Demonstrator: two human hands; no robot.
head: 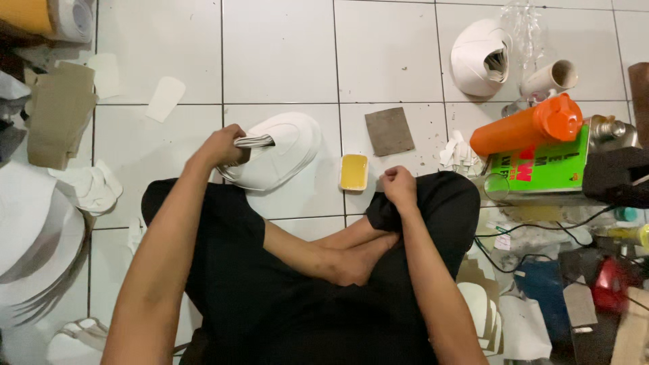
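L hand point(220, 147) grips white shoe upper point(280, 150); R hand point(399, 187) fisted.

Cluttered white tiled floor point(284, 47)

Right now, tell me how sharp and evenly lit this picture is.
Head view: bright, even light on the white floor tiles; soft shadow under the white shoe upper in the left hand; right hand is sharp; edges bow slightly, wide-angle; clear plastic top right glints.
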